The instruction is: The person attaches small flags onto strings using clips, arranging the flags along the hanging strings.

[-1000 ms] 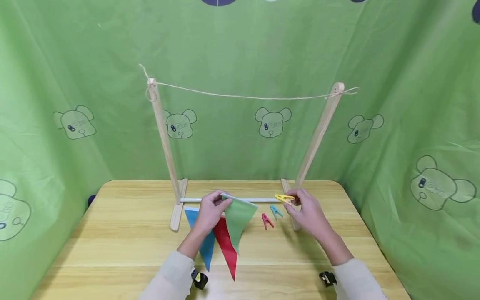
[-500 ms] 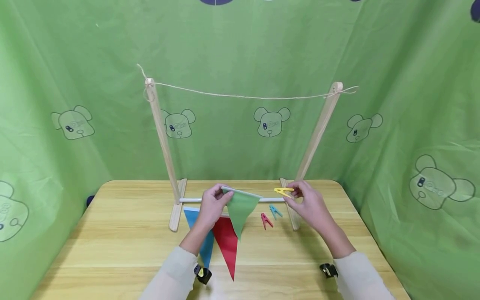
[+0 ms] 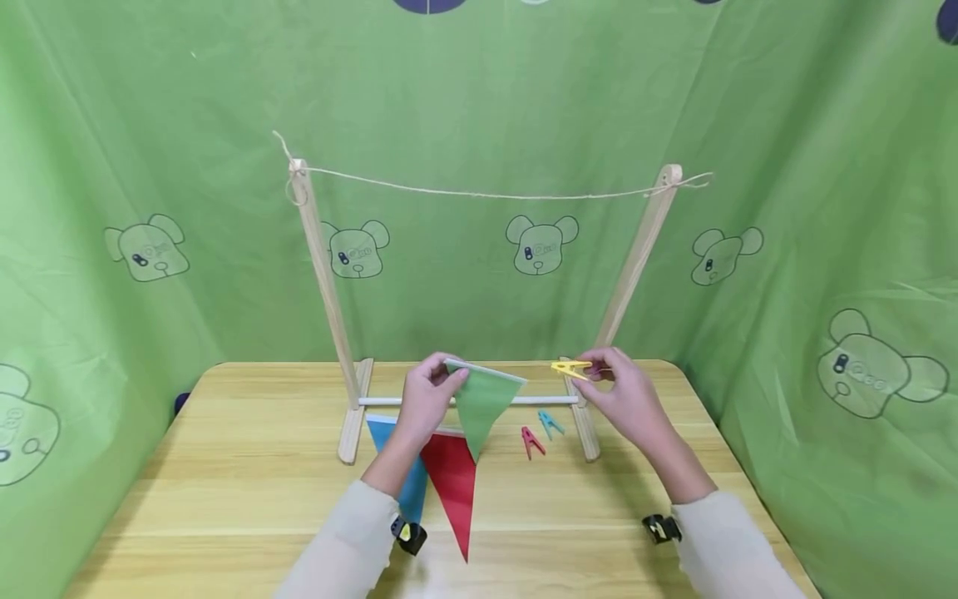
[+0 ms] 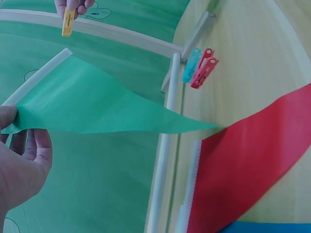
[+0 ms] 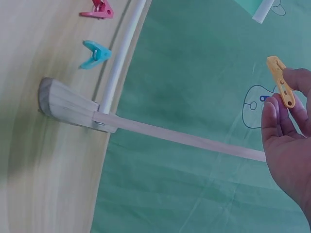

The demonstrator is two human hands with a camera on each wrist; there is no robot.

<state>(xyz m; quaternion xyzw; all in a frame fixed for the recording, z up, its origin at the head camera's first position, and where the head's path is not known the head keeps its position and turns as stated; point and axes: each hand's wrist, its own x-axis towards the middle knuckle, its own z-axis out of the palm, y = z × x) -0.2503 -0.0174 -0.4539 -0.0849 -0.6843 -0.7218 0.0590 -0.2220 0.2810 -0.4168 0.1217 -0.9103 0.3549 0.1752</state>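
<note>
My left hand (image 3: pixel 425 399) pinches the white-edged top corner of a green pennant (image 3: pixel 486 403), which hangs point down above the table. Between thumb and fingers my right hand (image 3: pixel 621 391) holds a yellow clothespin (image 3: pixel 570 368), off to the right of the pennant and apart from it. In the right wrist view the clothespin (image 5: pixel 281 81) sits at the fingertips. Below the left hand lie a red pennant (image 3: pixel 452 482) and a blue pennant (image 3: pixel 413 491), partly covered by the left arm. A red clothespin (image 3: pixel 532 443) and a blue clothespin (image 3: pixel 550 424) lie on the table between the hands.
Behind the hands stands a wooden frame with a left post (image 3: pixel 322 274) and a right post (image 3: pixel 636 258). A thin string (image 3: pixel 479 195) runs between the post tops, sagging slightly. A white rod (image 3: pixel 382 402) joins the feet low over the table (image 3: pixel 224 474). Green curtains (image 3: pixel 449 100) surround the table.
The left hand has lifted the green pennant slightly up and away from me. My right hand has risen a little with the yellow clothespin. The things on the table have stayed put.
</note>
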